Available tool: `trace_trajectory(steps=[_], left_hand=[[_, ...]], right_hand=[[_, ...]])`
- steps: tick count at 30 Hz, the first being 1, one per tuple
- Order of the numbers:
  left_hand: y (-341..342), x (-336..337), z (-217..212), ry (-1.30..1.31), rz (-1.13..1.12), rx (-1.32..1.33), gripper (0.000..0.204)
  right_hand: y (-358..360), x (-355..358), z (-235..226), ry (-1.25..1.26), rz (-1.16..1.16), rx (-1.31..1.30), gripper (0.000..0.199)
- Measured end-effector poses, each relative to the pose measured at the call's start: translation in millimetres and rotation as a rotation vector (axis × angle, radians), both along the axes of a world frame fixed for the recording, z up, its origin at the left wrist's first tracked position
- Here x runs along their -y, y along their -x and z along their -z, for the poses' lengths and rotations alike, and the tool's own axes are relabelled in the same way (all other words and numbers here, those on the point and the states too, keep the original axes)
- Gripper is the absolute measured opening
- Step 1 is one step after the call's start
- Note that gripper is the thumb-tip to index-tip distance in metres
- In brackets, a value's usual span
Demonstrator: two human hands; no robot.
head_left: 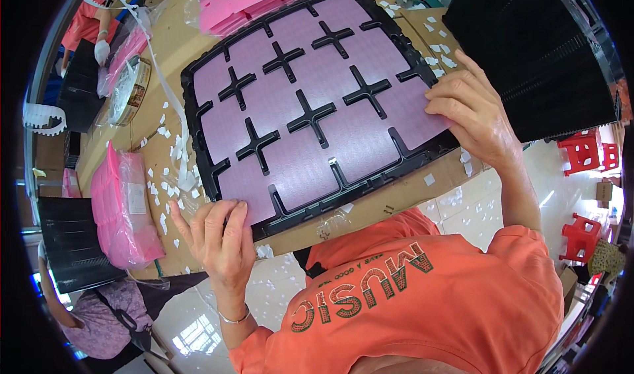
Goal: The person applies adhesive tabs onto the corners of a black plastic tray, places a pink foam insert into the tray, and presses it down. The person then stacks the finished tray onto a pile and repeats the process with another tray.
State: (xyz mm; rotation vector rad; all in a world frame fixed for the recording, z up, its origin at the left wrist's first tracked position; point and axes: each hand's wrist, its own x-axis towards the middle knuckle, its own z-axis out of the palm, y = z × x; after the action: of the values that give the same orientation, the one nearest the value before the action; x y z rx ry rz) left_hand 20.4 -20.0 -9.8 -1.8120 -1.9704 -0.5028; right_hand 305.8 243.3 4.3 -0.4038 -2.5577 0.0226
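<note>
A black plastic tray [312,118] with raised cross-shaped dividers lies tilted on the cardboard-covered table in front of me. Over its inside spreads a pale pink sheet [360,150], with the dividers standing up through its cut-outs. My left hand [223,242] is at the near left corner, its fingertips closed on the sheet's edge and its little finger held out. At the right corner, my right hand [472,110] has bent fingers on the sheet's edge. Its thumb is hidden. Both hands are close to the tray's rim.
Bright pink sheets [257,4] are stacked behind the tray, and a bagged pink stack [122,209] stands at left. Black trays [528,50] rise at right. White scraps [173,190] litter the table. Co-workers stand at left; red stools [581,236] are on the floor.
</note>
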Motion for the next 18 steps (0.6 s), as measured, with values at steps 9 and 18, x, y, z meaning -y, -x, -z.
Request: trace_trajectory(steps=[9,18], left_hand=[[7.1,22.6,-28.5,0.001,-0.033,-0.018,0.082],[-3.8,-11.7,-1.9,0.203,0.041,-0.084,0.067]], right_hand=[[-32.1,-0.5,-31.8,-0.094,0.087,0.092,0.022],[-8.3,-0.4,6.2,-0.073,-0.095,0.151,0.021]])
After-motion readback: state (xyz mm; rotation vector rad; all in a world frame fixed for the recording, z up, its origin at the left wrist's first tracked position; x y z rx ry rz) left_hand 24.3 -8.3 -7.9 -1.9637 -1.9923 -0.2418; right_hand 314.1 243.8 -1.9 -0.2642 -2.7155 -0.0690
